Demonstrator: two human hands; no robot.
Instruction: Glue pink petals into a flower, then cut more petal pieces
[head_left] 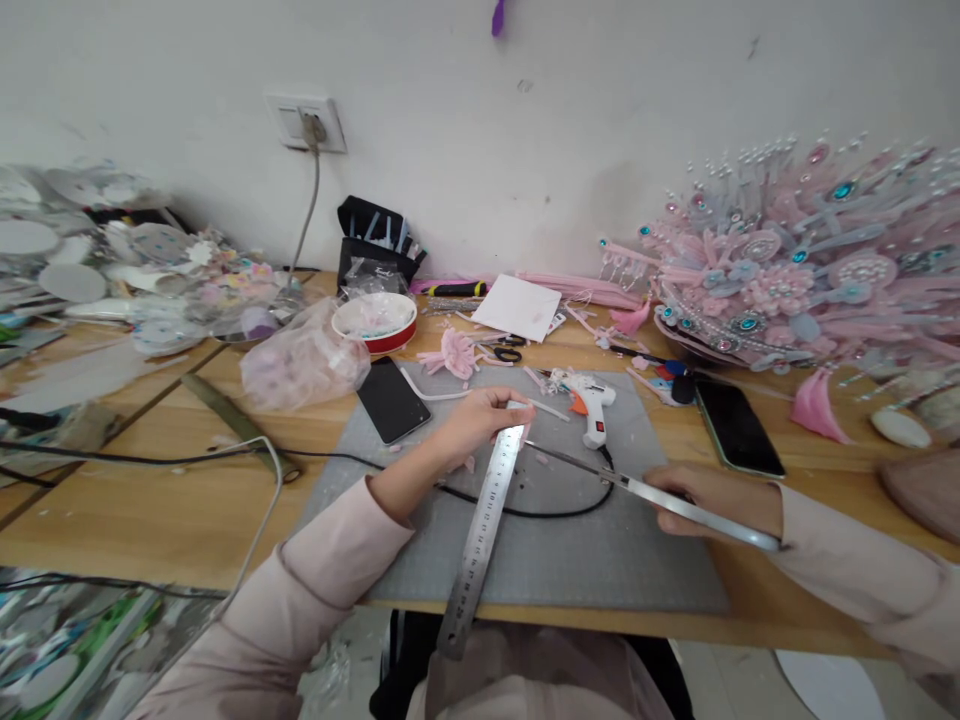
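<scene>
My left hand (484,415) is closed around the far end of a steel ruler (484,520), which slants down past the table's front edge. Under the same fingers runs a thin white fuzzy strip (435,397), curving out to the left, with a straight piece on the right. My right hand (694,495) grips scissors (637,488), seen nearly edge-on. Their thin blades point left, the tips close to the ruler and my left fingers. Whether the blades are apart is hard to see. A grey cutting mat (577,560) lies beneath both hands.
A white glue gun (592,405) rests on the mat, its black cord looping forward. Phones lie left (392,400) and right (739,425). Behind are a pink flower (457,352), a red-rimmed tub (390,342) and a white card (517,307). A pink beaded headdress (780,270) stands right.
</scene>
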